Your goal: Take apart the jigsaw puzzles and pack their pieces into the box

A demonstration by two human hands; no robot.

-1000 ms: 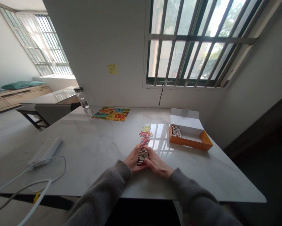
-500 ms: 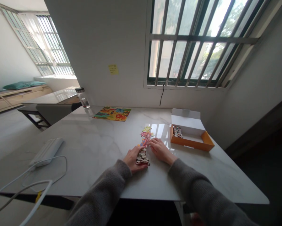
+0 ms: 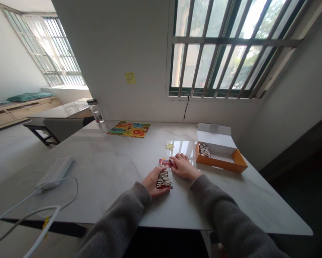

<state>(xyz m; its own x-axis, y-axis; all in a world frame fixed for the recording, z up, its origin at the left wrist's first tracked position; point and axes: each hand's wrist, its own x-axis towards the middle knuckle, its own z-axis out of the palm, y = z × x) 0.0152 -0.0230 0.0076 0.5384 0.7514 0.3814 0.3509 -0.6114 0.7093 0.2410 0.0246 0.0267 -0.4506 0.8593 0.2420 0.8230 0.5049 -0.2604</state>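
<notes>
The white worktop (image 3: 109,179) lies under everything here. Let the stack of puzzle pieces (image 3: 163,180) be the spot to measure from. The orange box (image 3: 221,166) is to the right of the stack and a bit farther off, with its lid open and more pieces (image 3: 204,150) in its left end. The bright picture (image 3: 130,129) lies flat, far off and to the left of the stack.

The left hand (image 3: 151,182) is on the left side of the stack. It is bent around it like a letter C, with the stack between its thumb and fingers. I cannot tell how hard it squeezes. The right hand (image 3: 183,167) is past the stack and to its right, palm down. Its fingertips are close together and touch the right end of the red pieces (image 3: 165,163).

Those red pieces lie flat just past the far side of the stack. Their long way seems to go from left to right, so one end points at the right hand. Both hands are close, but the right one is nearer, as it touches them. The yellow piece (image 3: 169,146) lies alone, farther past the stack, and no hand touches it.
</notes>
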